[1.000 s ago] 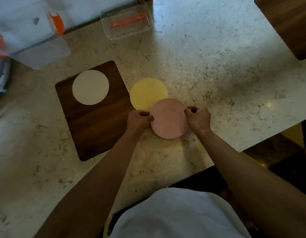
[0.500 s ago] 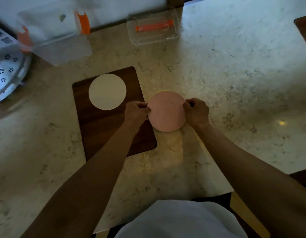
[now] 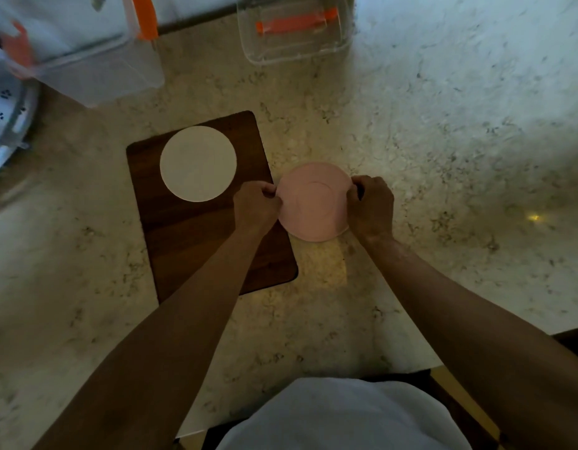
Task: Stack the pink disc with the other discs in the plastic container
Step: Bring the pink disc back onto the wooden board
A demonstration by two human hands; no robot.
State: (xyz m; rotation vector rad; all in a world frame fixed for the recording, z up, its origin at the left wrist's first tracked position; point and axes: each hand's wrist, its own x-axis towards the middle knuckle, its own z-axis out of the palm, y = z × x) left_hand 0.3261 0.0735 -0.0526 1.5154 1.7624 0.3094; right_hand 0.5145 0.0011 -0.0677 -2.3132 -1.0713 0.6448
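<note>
pink disc [image 3: 313, 203] on the bench [image 3: 443, 125], just right of the wooden board [image 3: 190, 235] | left hand [image 3: 255, 209] grip pinches its left edge | right hand [image 3: 370, 206] grip pinches its right edge | white disc [image 3: 198, 163] on board | clear container [image 3: 295, 43] far back, maybe empty

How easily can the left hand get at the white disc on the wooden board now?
Probably yes, but not at once. The left hand pinches the pink disc together with the right hand. The white disc lies uncovered on the wooden board, just beside it, nothing between.
</note>
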